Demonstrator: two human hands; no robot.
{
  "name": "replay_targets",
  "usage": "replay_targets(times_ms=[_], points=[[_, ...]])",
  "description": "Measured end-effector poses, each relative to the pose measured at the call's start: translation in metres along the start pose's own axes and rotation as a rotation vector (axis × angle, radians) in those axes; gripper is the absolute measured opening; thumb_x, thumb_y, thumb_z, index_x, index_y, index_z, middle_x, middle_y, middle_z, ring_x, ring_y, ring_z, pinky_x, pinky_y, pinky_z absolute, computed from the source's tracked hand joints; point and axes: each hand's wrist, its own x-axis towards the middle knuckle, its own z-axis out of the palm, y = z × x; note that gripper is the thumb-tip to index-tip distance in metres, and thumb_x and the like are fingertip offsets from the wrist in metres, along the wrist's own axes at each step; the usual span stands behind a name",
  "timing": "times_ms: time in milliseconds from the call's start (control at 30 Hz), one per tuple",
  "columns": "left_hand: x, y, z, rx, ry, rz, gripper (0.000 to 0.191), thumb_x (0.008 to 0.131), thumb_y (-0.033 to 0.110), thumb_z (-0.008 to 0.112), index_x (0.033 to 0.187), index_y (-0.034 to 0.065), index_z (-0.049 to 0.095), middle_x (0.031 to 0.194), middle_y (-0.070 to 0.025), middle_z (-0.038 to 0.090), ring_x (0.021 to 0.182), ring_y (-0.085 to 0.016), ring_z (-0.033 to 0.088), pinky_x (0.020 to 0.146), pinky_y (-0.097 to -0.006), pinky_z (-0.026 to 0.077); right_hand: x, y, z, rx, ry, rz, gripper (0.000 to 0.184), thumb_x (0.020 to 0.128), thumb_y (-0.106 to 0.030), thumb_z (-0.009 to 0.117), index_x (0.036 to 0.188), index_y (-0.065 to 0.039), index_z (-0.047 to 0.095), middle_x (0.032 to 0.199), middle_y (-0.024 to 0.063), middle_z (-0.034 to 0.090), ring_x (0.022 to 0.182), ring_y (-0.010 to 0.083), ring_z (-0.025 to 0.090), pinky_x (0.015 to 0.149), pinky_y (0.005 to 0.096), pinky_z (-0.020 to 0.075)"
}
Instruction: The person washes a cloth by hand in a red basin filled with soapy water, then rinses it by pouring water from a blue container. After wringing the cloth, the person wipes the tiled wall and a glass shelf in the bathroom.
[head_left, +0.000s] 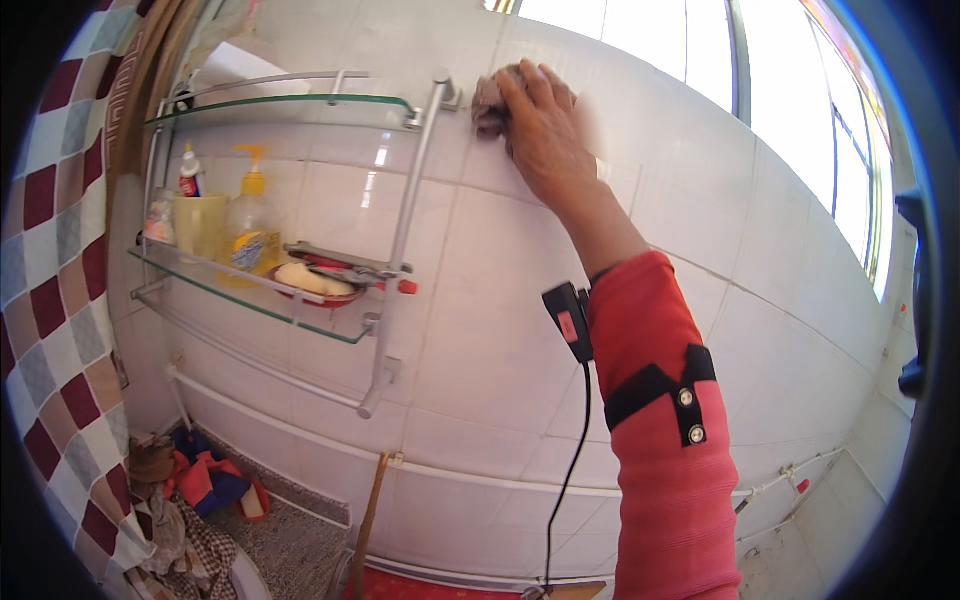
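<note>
My right hand (551, 139) presses a crumpled greyish-brown cloth (491, 105) against the white tiled wall (495, 285). It is just right of the top bracket of a wall shelf with a metal frame (414, 187). The back of the hand faces me, and the fingers bend over the cloth, hiding part of it. My left hand is out of view. On the upper glass shelf (285, 99) lies a white roll (236, 71). The lower glass shelf (247, 296) holds a yellow cup (201, 225), a pump bottle of yellow liquid (251, 232) and a soap bar (311, 281) in a red dish.
A bright window (780, 97) runs along the upper right. A checked curtain (64, 300) hangs at left. Below are a white pipe (495, 480), a wooden stick (371, 517) and piled cloths (184, 547). A black cable (574, 465) hangs from a device (568, 322) beside my sleeve.
</note>
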Motion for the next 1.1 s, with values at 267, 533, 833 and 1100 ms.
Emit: replay_targets(times_ms=[267,533,833,1100], points=[[-0.002,-0.002,0.011,0.116,0.013,-0.006,0.066,0.078,0.024,0.06,0.137,0.0021,0.04,0.137,-0.0231,0.042,0.126,-0.04,0.037,0.105,-0.054,0.028,-0.008,0.137,-0.057,-0.378,-0.004,0.218,0.042,0.082,-0.007,0.053,0.124,-0.012,0.055,0.129,0.012,0.053,0.122,0.0342,0.047,0.101,0.0416,0.0397],[0.0,-0.001,0.028,0.185,0.022,-0.098,0.062,0.081,0.02,0.056,0.139,0.0056,0.04,0.137,-0.0194,0.044,0.126,-0.039,0.037,0.105,-0.0546,0.027,-0.109,0.273,-0.172,-0.445,-0.174,0.827,0.042,0.086,-0.009,0.051,0.128,-0.017,0.05,0.132,0.0089,0.05,0.127,0.0312,0.042,0.104,0.0402,0.0381],[0.002,0.001,0.026,0.178,0.043,-0.054,0.059,0.081,0.021,0.058,0.136,0.0044,0.044,0.136,-0.0194,0.044,0.126,-0.037,0.037,0.103,-0.0525,0.03,-0.291,0.337,-0.247,-0.673,-0.085,0.702,0.046,0.088,-0.013,0.051,0.133,-0.013,0.047,0.132,0.0203,0.048,0.123,0.0385,0.044,0.103,0.0463,0.0376],[0.002,-0.005,0.033,0.181,0.135,-0.02,0.055,0.078,0.021,0.06,0.13,0.0037,0.05,0.132,-0.0185,0.047,0.123,-0.036,0.04,0.099,-0.0532,0.032,-0.319,0.202,-0.221,-0.443,0.049,0.478,0.037,0.085,-0.003,0.051,0.123,-0.002,0.052,0.129,0.028,0.047,0.116,0.0442,0.048,0.099,0.0469,0.0384]])
